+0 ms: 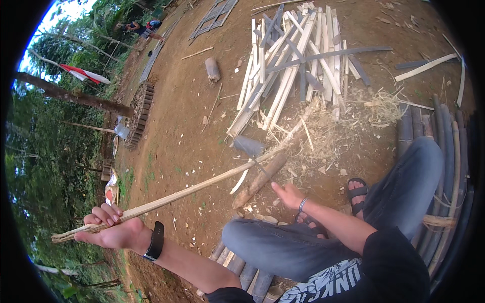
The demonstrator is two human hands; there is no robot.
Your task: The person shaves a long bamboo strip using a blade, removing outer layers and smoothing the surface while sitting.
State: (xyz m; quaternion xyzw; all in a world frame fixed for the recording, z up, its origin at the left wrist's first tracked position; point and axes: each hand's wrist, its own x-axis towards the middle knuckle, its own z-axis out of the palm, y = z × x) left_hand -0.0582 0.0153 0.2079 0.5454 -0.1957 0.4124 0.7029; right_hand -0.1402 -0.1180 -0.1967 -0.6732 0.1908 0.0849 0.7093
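Hands: our left hand [112, 233] gripped one end of a long pale strip [187, 192], fingers curled over it and thumb stretched out alongside; our right hand [289, 196] was closed, seemingly round a handle it hid.
Strip pile: pale and dark lengths [303, 55] lay crisscrossed on the bare earth ahead of us.
Shavings: curly waste [374, 112] spread below the pile, so we judged the step in hand to be shaving.
Long strip: it slanted from our left hand past the log; we could not tell where its far end rested.
Log: a short brown piece [257, 183] lay near our right hand.
Knife: its thin blade [262, 169] met or nearly met the strip; the next move probably called for a shallow blade angle and a steady left grip.
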